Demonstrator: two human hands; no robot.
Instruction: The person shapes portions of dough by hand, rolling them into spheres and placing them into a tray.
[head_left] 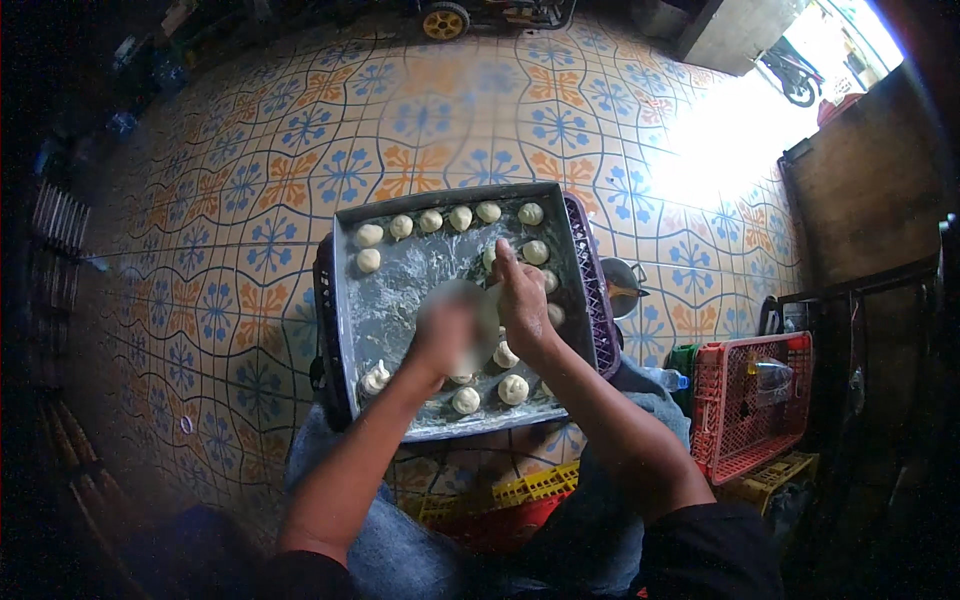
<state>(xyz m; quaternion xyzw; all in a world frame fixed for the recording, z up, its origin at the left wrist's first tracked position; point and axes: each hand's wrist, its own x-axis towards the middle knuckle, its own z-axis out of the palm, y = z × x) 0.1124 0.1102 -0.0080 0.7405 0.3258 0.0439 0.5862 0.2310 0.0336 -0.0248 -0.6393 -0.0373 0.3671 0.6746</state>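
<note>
Small pale dough balls [513,389] sit in a square metal tray [390,300] in front of me, mostly along its far, right and near sides. My right hand [522,300] is over the tray's right half, turned on edge with its fingers stretched forward. Close beside it, palm side toward it, is my left hand [450,335], whose fingers are smeared and unreadable. Whether anything lies between the two palms is hidden. Near the tray's left front corner rests a rougher, peaked dough piece [376,378]. White flour or dough smears the tray's bottom.
The tray rests on a dark purple plastic crate [603,330]. To the right are a metal pot [625,285], a red crate [755,400] and a clear plastic bottle [668,379]. A yellow crate [540,485] is low between my knees. Patterned tiles [240,240] cover the floor.
</note>
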